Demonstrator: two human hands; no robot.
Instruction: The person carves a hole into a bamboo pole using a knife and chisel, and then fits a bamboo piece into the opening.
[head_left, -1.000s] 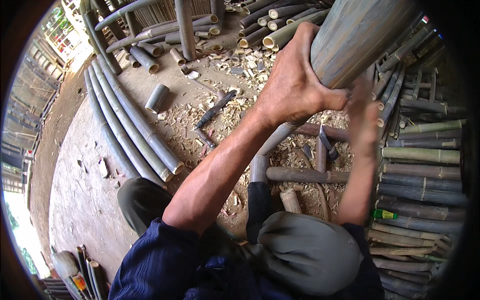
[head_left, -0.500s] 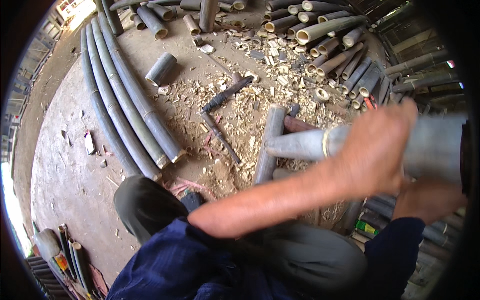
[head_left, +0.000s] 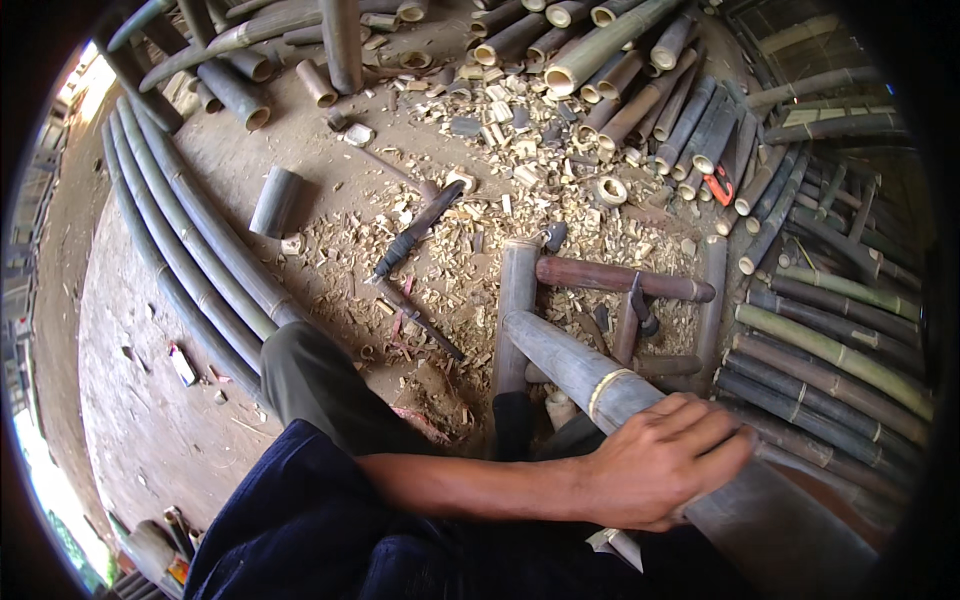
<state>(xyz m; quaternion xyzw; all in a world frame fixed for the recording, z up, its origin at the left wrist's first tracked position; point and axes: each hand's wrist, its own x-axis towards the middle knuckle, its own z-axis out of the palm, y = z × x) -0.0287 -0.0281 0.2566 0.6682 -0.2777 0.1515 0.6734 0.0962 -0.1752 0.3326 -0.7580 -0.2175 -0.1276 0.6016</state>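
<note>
Your left hand (head_left: 668,462) is clamped over a thick bamboo pole (head_left: 632,400), the fingers lying close together and curled across its upper side; the pole slants over your lap, its broad end toward the lower right and its far end up and to the left, with a pale node ring (head_left: 607,390) just beyond your knuckles; your right hand is hidden, so I cannot tell how its fingers stand. The pole's far end overlaps the left bamboo bar (head_left: 516,290) of a low frame on the ground, though I cannot tell whether it rests there; that frame also has a reddish-brown crossbar (head_left: 620,278), and a dark-handled blade (head_left: 640,305) sits just below that bar; a tool with a wrapped dark grip (head_left: 420,232) lies farther left among pale wood chips (head_left: 440,300). Several long bamboo poles (head_left: 205,240) lie side by side to your left, a short bamboo section (head_left: 275,202) near them; cut bamboo tubes (head_left: 605,75) are heaped at the top, an orange-red object (head_left: 718,186) beside their right side; more bamboo lengths (head_left: 830,350) are stacked to your right, and your left knee (head_left: 330,385) is bent near the ends of the long poles.
</note>
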